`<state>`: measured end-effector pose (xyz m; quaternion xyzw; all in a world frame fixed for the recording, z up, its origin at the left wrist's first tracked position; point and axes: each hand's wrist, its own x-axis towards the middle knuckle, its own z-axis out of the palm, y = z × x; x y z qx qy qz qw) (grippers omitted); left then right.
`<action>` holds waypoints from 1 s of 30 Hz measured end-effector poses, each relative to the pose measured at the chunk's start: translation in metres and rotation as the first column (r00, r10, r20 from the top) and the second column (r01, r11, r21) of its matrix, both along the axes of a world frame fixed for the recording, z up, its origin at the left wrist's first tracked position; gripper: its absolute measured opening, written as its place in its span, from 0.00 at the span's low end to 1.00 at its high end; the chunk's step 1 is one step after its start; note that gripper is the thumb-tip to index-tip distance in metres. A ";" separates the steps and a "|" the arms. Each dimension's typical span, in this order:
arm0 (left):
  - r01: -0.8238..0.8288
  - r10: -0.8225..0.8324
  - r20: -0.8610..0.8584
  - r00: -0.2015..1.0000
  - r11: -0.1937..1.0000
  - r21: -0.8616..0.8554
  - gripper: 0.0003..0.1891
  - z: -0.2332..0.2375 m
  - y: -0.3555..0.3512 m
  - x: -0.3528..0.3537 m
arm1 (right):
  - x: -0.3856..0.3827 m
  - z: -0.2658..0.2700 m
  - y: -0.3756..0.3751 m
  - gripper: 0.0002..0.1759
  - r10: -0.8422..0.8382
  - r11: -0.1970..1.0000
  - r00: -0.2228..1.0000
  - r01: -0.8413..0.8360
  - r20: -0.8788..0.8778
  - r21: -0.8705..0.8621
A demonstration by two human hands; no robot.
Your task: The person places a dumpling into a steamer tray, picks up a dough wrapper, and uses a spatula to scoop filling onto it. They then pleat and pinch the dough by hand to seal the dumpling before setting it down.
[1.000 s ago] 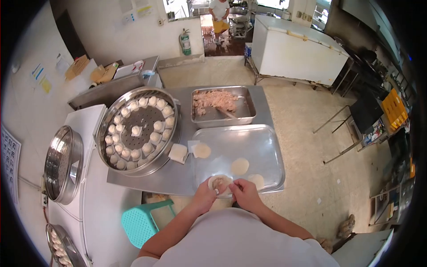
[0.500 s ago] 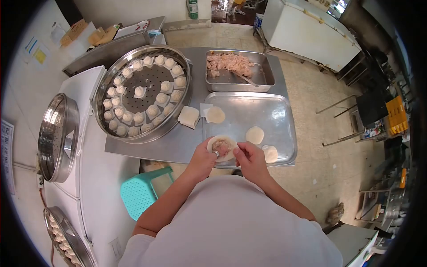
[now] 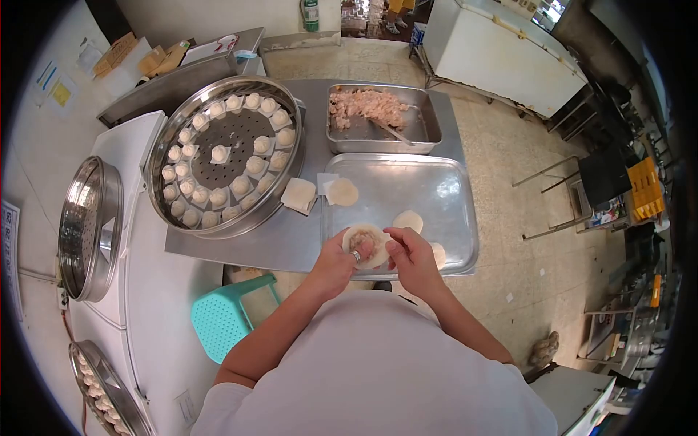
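My left hand [image 3: 333, 267] holds a round dough wrapper [image 3: 366, 245] with meat filling in its middle, and my left thumb lies over the filling. The fingers of my right hand [image 3: 413, 260] pinch the wrapper's right edge. Both hands are above the near edge of a flat metal tray [image 3: 407, 171]. On that tray lie more dough rounds [image 3: 408, 221], one partly hidden behind my right hand. Another dough round [image 3: 342, 192] overlaps a paper square at the tray's left edge. A stack of paper squares [image 3: 299, 195] sits just left of it.
A large round steamer [image 3: 236, 174] with several filled buns stands at the left. Behind the flat tray is a deep pan [image 3: 436, 131] of meat filling [image 3: 371, 106] with a utensil. A green stool [image 3: 222, 320] stands lower left; a person's legs [image 3: 398, 14] show at the far doorway.
The view has shifted slightly. My right hand now covers more of the nearest dough round on the tray. The wrapper is still held between both hands.
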<state>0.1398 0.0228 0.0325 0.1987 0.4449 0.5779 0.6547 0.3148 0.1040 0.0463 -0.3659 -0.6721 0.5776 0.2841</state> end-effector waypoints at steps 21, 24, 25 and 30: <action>0.055 -0.052 0.045 0.998 0.997 -0.048 0.19 0.014 0.022 -0.001 | -0.002 0.011 0.017 0.06 -0.059 0.961 0.998 0.057 0.000 0.272; 0.119 -0.122 -0.034 0.992 0.990 -0.072 0.19 0.028 0.023 -0.005 | 0.000 0.015 0.025 0.07 0.017 0.984 1.000 -0.017 -0.002 0.175; 0.162 -0.165 -0.038 0.986 0.984 -0.071 0.19 0.029 0.025 -0.008 | 0.002 0.015 0.028 0.07 0.060 0.990 0.998 -0.061 0.010 0.127; 0.322 -0.329 -0.056 0.943 0.940 -0.114 0.17 0.028 0.030 -0.017 | 0.005 0.012 0.029 0.06 0.083 0.975 0.993 -0.099 0.087 0.199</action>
